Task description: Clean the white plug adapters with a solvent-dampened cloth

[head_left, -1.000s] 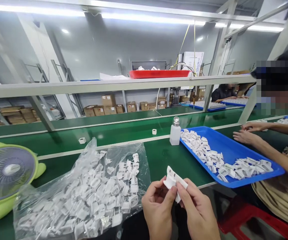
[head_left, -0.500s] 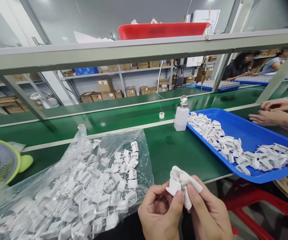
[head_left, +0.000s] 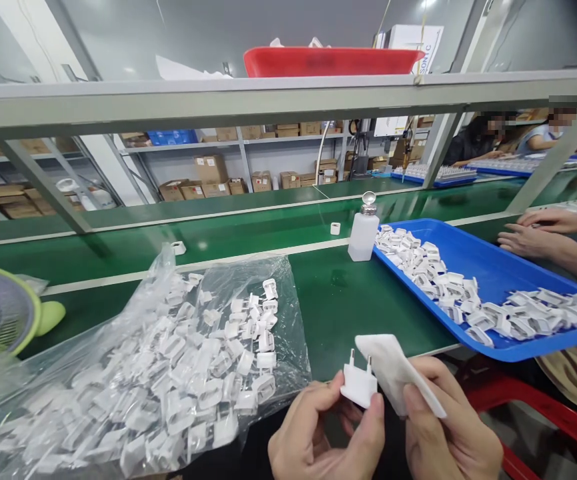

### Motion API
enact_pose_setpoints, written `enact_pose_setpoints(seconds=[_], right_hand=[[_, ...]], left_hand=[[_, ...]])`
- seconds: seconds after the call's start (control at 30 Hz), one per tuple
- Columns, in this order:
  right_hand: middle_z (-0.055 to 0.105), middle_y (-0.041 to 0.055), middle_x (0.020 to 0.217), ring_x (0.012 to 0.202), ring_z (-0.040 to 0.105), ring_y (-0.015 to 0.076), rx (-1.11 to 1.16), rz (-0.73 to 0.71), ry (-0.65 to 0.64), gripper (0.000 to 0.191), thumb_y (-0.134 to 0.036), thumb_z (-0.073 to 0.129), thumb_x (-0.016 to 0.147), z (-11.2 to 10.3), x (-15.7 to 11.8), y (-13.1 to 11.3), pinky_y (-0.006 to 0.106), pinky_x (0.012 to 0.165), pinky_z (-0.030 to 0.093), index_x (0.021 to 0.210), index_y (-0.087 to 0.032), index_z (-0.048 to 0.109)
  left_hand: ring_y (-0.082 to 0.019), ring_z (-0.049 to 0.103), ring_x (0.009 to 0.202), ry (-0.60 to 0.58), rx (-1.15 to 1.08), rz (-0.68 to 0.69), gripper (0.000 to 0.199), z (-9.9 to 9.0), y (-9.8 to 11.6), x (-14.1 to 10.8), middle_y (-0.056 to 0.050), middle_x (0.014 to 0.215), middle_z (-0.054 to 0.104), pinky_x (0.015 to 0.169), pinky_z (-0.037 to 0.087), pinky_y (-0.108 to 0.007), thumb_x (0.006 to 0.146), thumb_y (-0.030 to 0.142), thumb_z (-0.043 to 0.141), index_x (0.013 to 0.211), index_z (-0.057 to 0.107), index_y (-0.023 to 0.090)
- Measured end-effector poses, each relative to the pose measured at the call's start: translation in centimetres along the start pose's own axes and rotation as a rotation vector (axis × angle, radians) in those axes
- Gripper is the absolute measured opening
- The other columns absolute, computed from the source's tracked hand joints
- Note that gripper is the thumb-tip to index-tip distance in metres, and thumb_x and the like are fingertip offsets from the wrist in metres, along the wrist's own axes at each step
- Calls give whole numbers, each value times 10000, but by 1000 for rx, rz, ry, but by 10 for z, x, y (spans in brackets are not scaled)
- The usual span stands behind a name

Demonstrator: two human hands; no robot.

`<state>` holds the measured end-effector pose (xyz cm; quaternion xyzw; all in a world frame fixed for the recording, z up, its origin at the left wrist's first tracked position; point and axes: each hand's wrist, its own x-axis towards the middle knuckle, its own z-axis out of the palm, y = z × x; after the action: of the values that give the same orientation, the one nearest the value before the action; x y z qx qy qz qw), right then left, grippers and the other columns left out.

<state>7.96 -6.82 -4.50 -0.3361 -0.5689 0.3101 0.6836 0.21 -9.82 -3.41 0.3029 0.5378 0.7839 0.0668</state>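
Between the thumb and finger of my left hand (head_left: pixel 325 433) is a white two-pin plug housing (head_left: pixel 359 385), its metal pins pointing up and away from me. Beside it, my right hand (head_left: pixel 451 427) grips a folded white cloth (head_left: pixel 393 370). The cloth's near edge stands close to the pins. To the left, a clear plastic bag (head_left: pixel 295 320) lies spread with many similar white plug housings (head_left: pixel 211 393) on and in it. A blue tray (head_left: pixel 483 247) on the right holds more white plastic pieces (head_left: pixel 453 287) in a curved row.
A white pump bottle (head_left: pixel 363 237) stands by the tray. Beyond the white line, small white pieces sit on the green belt (head_left: pixel 268 230). A green-rimmed fan (head_left: pixel 38 313) is at far left. Another person's hands (head_left: pixel 543 233) are right of the tray. An overhead shelf carries a red tray (head_left: pixel 333 62).
The cloth has come off the plug housing and moved right with my right hand. The pins now show fully. Another white piece has appeared on the belt at left.
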Motion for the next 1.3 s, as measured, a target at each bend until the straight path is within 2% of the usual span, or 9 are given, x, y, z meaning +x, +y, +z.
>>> enact_pose_setpoints(seconds=[0.07, 0.23, 0.47, 0.6, 0.7, 0.87, 0.97, 1.13, 1.3], right_hand=[[667, 51, 935, 859, 621, 211, 18, -41, -4, 254, -216, 652, 930, -5, -1, 0, 298, 632, 471, 1070, -350, 814], [707, 53, 922, 829, 655, 217, -18, -218, -224, 343, -166, 651, 912, -17, 0, -4, 318, 689, 530, 1172, -344, 788], [669, 72, 915, 836, 628, 230, -54, -3, -93, 198, -298, 638, 934, -1, -4, -22, 314, 689, 505, 969, -304, 834], [638, 82, 891, 743, 572, 211, -94, 138, 80, 204, -355, 654, 936, -3, 0, -8, 281, 579, 430, 904, -201, 784], [605, 70, 865, 686, 522, 187, -111, 143, 216, 204, -371, 661, 933, -7, 2, 3, 274, 530, 360, 913, -183, 739], [625, 50, 859, 787, 567, 206, -42, -11, 63, 144, -276, 677, 908, 1, -2, -7, 306, 646, 426, 820, -267, 790], [627, 45, 836, 764, 581, 201, -99, -12, -7, 173, -298, 647, 922, 7, 0, -13, 310, 657, 452, 882, -284, 815], [602, 34, 802, 643, 534, 154, -109, 214, 137, 222, -388, 668, 918, 5, 3, -8, 268, 530, 397, 796, -221, 746], [581, 45, 699, 547, 519, 153, 212, 359, -96, 300, -455, 652, 911, 7, -4, -4, 264, 448, 397, 815, -201, 779]], left_hand=[[-119, 644, 500, -2, 9, 50, 218, -3, 4, 1, 26, 656, 751, 440, 486, -187, 619, 165, 889, 786, 787, 260], [-143, 666, 501, -19, 49, 177, 267, -9, 14, 2, 22, 652, 762, 422, 482, -202, 602, 129, 882, 805, 790, 277], [-137, 630, 469, -15, 46, 266, 269, -9, 10, 4, 28, 617, 742, 445, 524, -221, 627, 140, 870, 847, 799, 279], [-133, 629, 459, -24, 69, 226, 236, -10, 2, 6, 25, 614, 734, 445, 540, -216, 626, 155, 883, 818, 788, 255], [-144, 650, 475, -18, 86, 203, 233, -11, 0, 8, 20, 622, 737, 454, 555, -216, 615, 163, 895, 802, 783, 248], [-140, 665, 502, -30, 45, 178, 255, -10, 5, 8, 25, 629, 745, 502, 572, -206, 606, 125, 882, 803, 794, 262], [-155, 666, 496, -53, 11, 25, 217, -8, 6, 5, -5, 633, 758, 471, 554, -220, 585, 141, 885, 761, 808, 241], [-160, 641, 450, -160, -216, -561, 323, -7, 5, 5, -44, 565, 739, 507, 590, -268, 476, 348, 970, 694, 801, 180], [-100, 574, 389, -176, -340, -711, 405, -5, 12, 10, -40, 507, 706, 348, 447, -157, 417, 405, 1009, 638, 777, 158]])
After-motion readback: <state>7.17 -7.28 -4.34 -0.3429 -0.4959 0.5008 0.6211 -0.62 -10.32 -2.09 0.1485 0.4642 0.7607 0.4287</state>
